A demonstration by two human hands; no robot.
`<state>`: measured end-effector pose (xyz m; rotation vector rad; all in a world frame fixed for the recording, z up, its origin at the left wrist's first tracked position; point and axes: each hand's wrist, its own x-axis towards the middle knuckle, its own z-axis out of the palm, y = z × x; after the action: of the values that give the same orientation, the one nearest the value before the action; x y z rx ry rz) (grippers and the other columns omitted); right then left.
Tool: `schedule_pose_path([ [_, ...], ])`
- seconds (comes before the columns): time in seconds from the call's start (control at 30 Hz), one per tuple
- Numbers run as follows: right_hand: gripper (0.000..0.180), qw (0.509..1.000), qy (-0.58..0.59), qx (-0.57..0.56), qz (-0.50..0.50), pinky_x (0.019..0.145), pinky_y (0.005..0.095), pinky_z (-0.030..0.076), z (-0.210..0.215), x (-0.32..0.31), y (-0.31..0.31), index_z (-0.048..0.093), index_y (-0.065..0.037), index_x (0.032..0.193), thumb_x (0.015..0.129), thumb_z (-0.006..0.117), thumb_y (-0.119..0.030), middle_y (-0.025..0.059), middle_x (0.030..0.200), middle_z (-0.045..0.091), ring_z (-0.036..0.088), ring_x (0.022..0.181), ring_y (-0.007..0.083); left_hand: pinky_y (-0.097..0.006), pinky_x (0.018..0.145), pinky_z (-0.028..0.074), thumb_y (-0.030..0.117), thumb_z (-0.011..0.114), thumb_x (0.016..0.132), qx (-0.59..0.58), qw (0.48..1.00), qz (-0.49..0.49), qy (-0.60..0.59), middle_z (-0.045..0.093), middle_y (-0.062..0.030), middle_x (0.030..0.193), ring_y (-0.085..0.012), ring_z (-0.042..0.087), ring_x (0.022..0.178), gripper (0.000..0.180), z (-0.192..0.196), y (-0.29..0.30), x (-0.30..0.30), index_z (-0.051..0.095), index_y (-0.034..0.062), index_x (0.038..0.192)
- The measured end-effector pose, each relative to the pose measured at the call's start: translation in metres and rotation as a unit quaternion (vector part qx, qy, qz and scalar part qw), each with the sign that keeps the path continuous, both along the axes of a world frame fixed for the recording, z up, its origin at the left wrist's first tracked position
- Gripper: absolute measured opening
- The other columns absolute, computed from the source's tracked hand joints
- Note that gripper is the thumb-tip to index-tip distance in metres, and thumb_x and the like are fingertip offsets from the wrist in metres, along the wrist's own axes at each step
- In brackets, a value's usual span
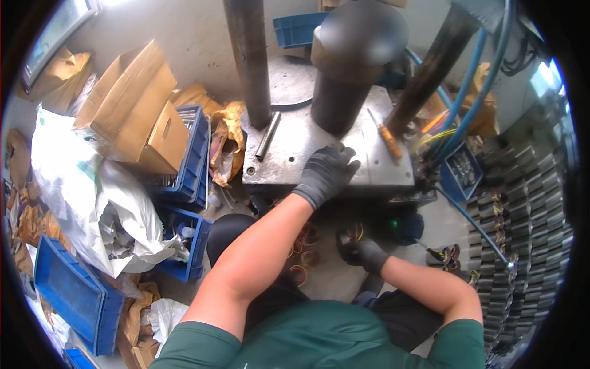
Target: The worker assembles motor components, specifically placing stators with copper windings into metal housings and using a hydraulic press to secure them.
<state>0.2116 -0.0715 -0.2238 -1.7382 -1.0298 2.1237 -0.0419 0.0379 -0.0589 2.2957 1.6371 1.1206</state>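
My left hand [324,175], in a grey glove, reaches over the front of a steel press plate [276,167]. Its fingers are apart near the foot of the thick dark ram [335,104], and I see nothing held in them. Below the plate's front edge, my gloved right hand [370,254] is closed on a dark round part [348,245] with thin coloured wires. On the plate, a metal rod [268,136] lies to the left and a screwdriver with an orange handle [389,141] to the right.
Steel columns [249,61] flank the ram. Blue hoses [476,83] hang at the right, above stacked metal rings [522,227]. Wired rings [299,273] lie on the floor between my legs. Blue crates [80,295], a cardboard box [126,104] and a white sack [74,184] crowd the left.
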Motion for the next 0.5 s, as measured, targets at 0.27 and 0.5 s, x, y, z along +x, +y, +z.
schedule_pose_path([
  [0.27, 0.049, 0.923, 0.361, 0.095, -0.099, 0.107, 0.0428, 0.05, 0.213, 0.019, 0.022, 0.057, -0.011, 0.14, 0.097, 0.065, -0.032, 0.007, 0.137, 0.065, 0.061, 0.128, 0.0233, -0.04, 0.08, 0.057, 0.013, 0.073, 0.091, -0.032, 0.969, -0.077, -0.232, 0.07, -0.013, 0.095, -0.0256, 0.07, 0.084, 0.028, 0.035, -0.019, 0.017, 0.066, 0.0038, 0.118],
  [0.5, 0.052, 0.823, -0.106, 0.551, 0.09, 0.115, 0.0433, 0.042, 0.224, 0.022, 0.047, 0.051, -0.014, 0.148, 0.103, 0.049, -0.038, 0.0031, 0.15, 0.057, 0.052, 0.138, 0.0189, -0.041, 0.1, 0.055, 0.014, 0.08, 0.091, -0.171, 0.878, -0.288, -0.342, 0.049, -0.0148, 0.145, -0.0223, 0.056, 0.126, 0.082, 0.04, -0.05, 0.047, 0.03, 0.0055, 0.156],
])
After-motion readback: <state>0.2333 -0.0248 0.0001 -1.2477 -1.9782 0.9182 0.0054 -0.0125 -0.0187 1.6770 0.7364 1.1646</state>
